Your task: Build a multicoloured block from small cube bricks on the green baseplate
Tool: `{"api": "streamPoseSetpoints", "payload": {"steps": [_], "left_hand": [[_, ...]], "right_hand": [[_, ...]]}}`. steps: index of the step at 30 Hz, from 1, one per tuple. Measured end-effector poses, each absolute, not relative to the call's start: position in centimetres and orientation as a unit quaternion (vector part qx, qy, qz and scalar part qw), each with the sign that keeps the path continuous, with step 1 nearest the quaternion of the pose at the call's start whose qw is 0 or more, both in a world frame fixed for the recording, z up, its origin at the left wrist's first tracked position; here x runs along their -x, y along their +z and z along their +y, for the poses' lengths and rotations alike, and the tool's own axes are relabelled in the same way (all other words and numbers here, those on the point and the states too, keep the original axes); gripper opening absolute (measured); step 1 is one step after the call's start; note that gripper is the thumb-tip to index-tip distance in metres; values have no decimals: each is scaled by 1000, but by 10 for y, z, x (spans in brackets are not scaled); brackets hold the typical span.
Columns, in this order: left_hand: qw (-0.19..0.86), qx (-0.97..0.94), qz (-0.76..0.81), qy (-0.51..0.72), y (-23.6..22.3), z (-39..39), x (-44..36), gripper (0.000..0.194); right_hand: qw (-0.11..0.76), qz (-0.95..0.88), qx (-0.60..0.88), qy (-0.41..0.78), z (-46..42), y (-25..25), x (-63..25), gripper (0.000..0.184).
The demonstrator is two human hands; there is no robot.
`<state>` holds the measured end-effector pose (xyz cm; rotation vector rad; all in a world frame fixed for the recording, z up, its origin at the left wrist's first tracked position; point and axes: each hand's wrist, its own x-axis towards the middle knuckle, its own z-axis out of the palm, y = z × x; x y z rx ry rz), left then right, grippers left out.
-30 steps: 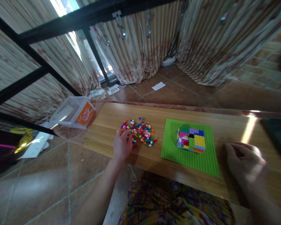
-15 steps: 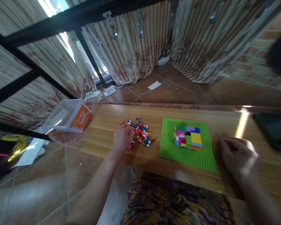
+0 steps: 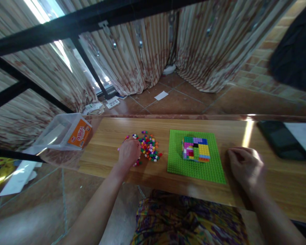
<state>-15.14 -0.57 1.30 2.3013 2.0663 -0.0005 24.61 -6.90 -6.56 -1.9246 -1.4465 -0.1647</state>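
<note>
At this moment the L hand (image 3: 129, 152) is over the near-left part of the loose brick pile (image 3: 151, 147), which lies on the desk (image 3: 104, 136) to the left of the green plate (image 3: 177, 156). I judge that the fingers are among the small bricks to feel or pick some, w/o any contact w/ the brick building (image 3: 203, 149). The L hand is bent downward w/ its back up; its fingertips are hidden, so I cannot tell how far they are open, nor if a brick is between them.

The R hand (image 3: 246, 166) is just to the right of the plate, loosely curled, thumb near the fingers. No brick is visible in it, but the inside is in shadow, so I cannot tell if it holds sth.

The building stands on the plate, approx. in the middle, w/ many colours and a gap in its top. The clear box (image 3: 51, 134) is far left of the plate; the dark flat device (image 3: 283, 140) is on its right, past the R hand.
</note>
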Motion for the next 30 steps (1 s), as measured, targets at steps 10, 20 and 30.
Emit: {"api": "streamPoseSetpoints", "payload": {"steps": [10, 20, 30], "left_hand": [[12, -731, 682, -8, 11, -7, 145, 23], [90, -813, 553, 159, 33, -16, 101, 15], [162, -874, 440, 130, 45, -3, 10, 19]], "right_hand": [[379, -563, 732, -53, -67, -75, -252, 24], [395, -556, 731, -29, -65, -70, -245, 23], [415, -544, 729, -11, -64, -66, -242, 20]]}}
